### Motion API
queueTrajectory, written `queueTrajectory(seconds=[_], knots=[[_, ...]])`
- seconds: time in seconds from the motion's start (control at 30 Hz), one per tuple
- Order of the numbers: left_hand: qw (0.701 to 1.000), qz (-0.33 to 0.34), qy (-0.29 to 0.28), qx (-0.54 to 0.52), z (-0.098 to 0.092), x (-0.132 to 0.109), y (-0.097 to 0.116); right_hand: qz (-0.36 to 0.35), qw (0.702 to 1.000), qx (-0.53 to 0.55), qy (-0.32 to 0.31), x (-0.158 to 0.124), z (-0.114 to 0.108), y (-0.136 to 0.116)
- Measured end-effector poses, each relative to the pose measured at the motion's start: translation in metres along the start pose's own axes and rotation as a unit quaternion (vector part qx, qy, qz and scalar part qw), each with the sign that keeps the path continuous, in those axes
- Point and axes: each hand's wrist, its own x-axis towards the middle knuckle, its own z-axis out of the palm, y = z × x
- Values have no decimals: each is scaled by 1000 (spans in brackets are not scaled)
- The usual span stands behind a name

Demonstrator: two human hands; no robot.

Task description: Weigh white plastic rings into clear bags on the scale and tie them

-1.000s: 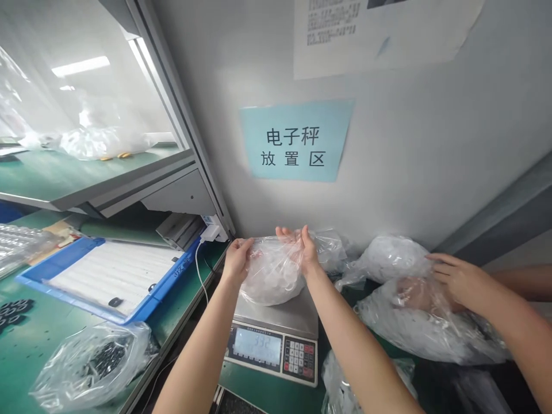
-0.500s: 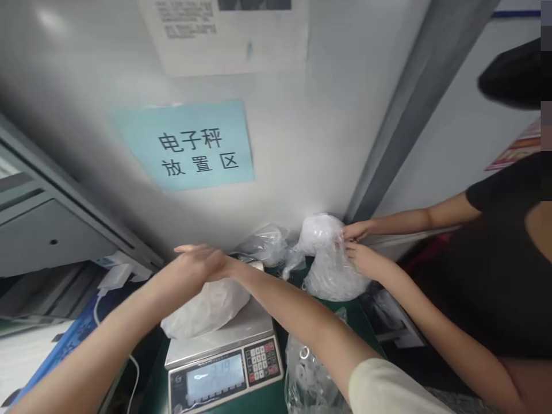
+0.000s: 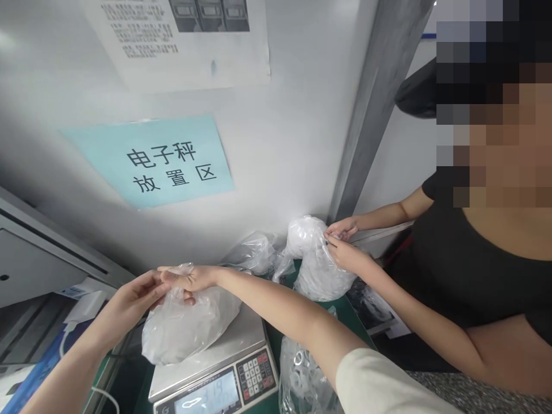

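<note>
A filled clear plastic bag (image 3: pixel 190 330) with whitish contents rests on the metal pan of a digital scale (image 3: pixel 215 397). My left hand (image 3: pixel 144 287) is closed on the bag's gathered neck from the left side. My right hand (image 3: pixel 187 280) reaches in from the right and pinches the same neck, its fingers close against those of my left. Part of the neck stands up between and above my fingers. The scale's lit display faces me, with a keypad at its right.
Another person's hands (image 3: pixel 340 241) hold a filled plastic bag (image 3: pixel 323 276) at the right. More clear bags lie by the wall, and a bag of white ring-shaped parts (image 3: pixel 304 374) sits right of the scale. A white plug with a cable (image 3: pixel 88 305) is at left.
My hands have drawn apart from their crossed overlap, and the bag's neck now shows between my fingers. The view has turned right, bringing more of the other person into sight.
</note>
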Motion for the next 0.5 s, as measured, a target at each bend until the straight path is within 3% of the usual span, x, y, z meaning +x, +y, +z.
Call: queueTrajectory(seconds=[0.03,0.13,0.23,0.33,0.43,0.5], knots=[[999,-1,45,-23,3,-1,1,6,999,36,-41,-1,-2,-1],[982,13,190,9,10,-12,7,9,999,43,-23,0,-8,1],[941,126,267,166,23,-28,8,-20,997,58,-56,6,-14,9],[906,223,272,234,38,-36,-2,-42,986,118,-112,12,-17,14],[945,154,270,104,45,-28,-16,-10,984,154,-86,10,-19,10],[973,75,217,24,43,-19,-21,-3,985,144,-95,7,-22,5]])
